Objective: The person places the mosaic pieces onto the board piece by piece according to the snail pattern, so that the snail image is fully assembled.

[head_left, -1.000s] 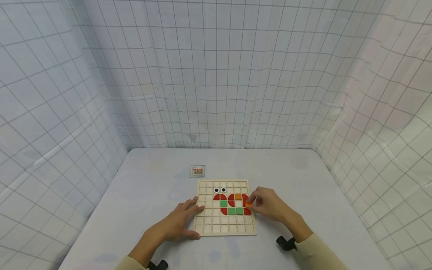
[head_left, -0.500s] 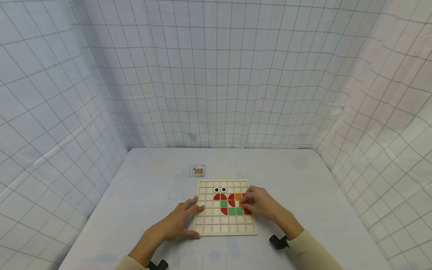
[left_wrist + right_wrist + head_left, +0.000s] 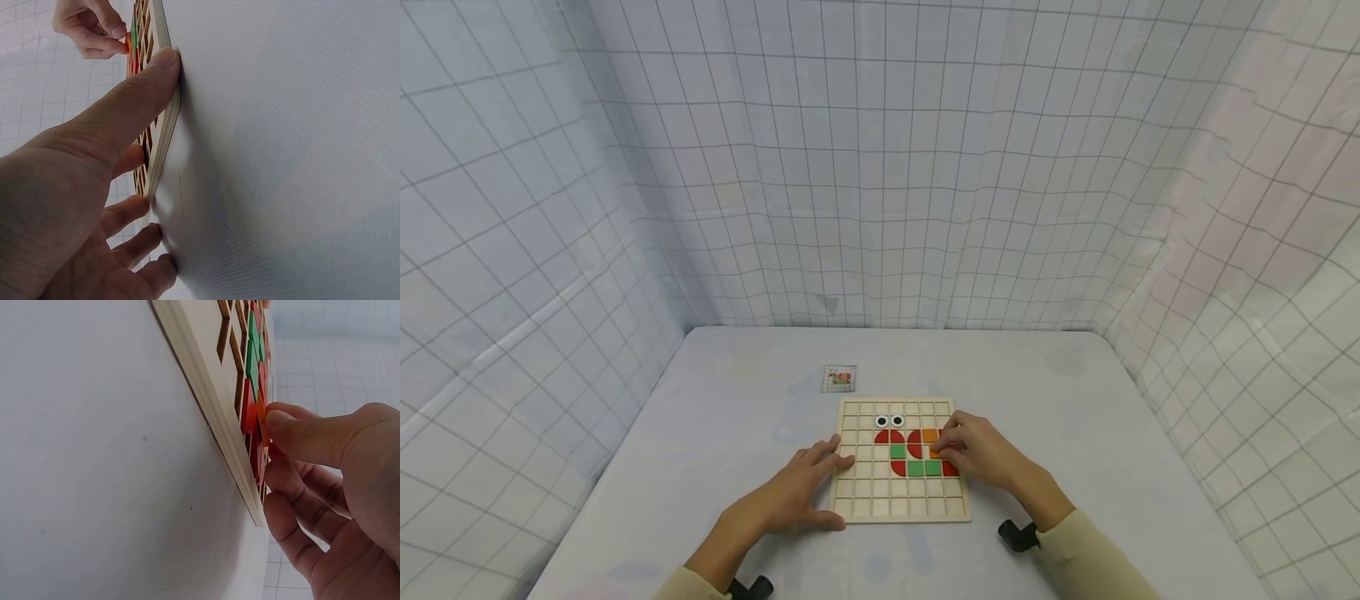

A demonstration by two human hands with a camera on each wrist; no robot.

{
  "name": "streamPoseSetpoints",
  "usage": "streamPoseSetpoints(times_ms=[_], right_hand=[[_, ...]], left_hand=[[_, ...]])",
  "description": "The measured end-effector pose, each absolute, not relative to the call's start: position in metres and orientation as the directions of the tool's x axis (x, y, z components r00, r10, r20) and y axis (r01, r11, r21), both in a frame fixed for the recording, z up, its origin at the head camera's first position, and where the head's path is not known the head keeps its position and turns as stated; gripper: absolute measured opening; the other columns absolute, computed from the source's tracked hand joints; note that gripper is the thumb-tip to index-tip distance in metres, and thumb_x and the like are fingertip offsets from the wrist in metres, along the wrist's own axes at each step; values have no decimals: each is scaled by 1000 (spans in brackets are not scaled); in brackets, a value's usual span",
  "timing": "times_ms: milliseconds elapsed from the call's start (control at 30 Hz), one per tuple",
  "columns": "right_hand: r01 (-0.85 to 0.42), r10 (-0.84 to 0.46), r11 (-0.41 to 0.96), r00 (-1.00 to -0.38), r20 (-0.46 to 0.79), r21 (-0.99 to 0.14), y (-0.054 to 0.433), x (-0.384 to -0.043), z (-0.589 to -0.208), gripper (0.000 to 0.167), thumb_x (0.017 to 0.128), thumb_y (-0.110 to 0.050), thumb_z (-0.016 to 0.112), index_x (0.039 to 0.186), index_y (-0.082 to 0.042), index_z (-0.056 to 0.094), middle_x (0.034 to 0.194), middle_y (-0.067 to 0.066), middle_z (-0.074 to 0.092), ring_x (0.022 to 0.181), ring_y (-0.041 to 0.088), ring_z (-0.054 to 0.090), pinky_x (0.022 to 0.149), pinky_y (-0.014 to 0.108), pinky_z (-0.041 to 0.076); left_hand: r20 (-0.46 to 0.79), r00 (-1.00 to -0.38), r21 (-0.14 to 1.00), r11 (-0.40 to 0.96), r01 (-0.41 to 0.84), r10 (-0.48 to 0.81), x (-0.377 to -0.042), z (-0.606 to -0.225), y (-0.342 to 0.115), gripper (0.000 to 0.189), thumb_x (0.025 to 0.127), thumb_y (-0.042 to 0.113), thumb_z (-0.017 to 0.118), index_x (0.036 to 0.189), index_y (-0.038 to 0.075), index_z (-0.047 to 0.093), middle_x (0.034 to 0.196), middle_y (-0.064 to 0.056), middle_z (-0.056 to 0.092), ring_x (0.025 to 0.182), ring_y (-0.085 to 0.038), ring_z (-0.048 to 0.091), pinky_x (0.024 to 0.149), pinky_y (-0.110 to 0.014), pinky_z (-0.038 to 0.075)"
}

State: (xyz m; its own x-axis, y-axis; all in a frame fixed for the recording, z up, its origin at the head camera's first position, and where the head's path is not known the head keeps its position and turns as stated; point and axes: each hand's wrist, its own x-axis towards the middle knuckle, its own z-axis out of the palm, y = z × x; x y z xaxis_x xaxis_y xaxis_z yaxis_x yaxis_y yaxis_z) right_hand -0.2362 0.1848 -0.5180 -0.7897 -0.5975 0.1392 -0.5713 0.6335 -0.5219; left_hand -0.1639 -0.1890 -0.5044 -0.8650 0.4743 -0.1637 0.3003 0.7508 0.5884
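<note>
A wooden grid board (image 3: 862,492) lies on the white-covered table. My left hand (image 3: 792,497) rests along its left edge, fingers spread and thumb at the near left corner. Between thumb and forefinger, my right hand (image 3: 981,452) pinches an orange tile (image 3: 262,417) over the right part of the grid. Around it are red quarter-round tiles (image 3: 898,469), green square tiles (image 3: 915,469) and another orange square (image 3: 929,436). Two round eye pieces (image 3: 882,422) sit in the upper rows. The right hand hides some right-hand cells.
Beyond the board lies a small picture card (image 3: 838,379) with a coloured figure on a grid. White grid-patterned curtains (image 3: 895,208) stand around the back and sides of the table. A black wrist mount (image 3: 1017,536) projects from the right wrist.
My right hand has carried the orange tile leftward from the board's right side to an inner cell, then lowered or shifted it only slightly. The left hand has stayed in place.
</note>
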Motion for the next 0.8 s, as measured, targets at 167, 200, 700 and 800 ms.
streamPoseSetpoints(times_ms=[167, 200, 700, 800], right_hand=[[-548, -595, 630, -796, 112, -550, 183, -239, -520, 15, 105, -4, 86, 115, -12, 92, 113, -1, 74, 98, 7, 63, 84, 21, 59], [-544, -595, 628, -796, 107, -557, 183, -240, -521, 15, 105, -4, 86, 116, -12, 92, 113, -1, 74, 98, 7, 62, 84, 21, 59], [-563, -601, 615, -788, 134, -552, 179, -243, -525, 15, 102, -5, 89, 114, -14, 94, 109, -4, 75, 96, 4, 63, 83, 21, 59], [-558, -598, 619, -791, 128, -553, 178, -243, -524, 14, 102, -5, 89, 113, -14, 94, 107, -5, 76, 95, 3, 63, 83, 20, 59]], left_hand=[[-168, -864, 590, 751, 298, 475, -164, -505, -189, 96, 88, 42, 104, 169, 14, 60, 190, -26, 33, 167, -61, 41, 129, -77, 48], [-170, -864, 591, 751, 295, 474, -164, -505, -189, 96, 88, 42, 105, 169, 14, 60, 190, -25, 32, 167, -61, 41, 129, -78, 47], [-165, -863, 595, 746, 299, 477, -164, -508, -190, 96, 88, 42, 105, 168, 15, 60, 191, -25, 32, 168, -61, 39, 129, -78, 47], [-168, -862, 595, 746, 298, 478, -165, -508, -190, 96, 88, 42, 104, 168, 15, 60, 191, -24, 32, 168, -61, 39, 129, -78, 47]])
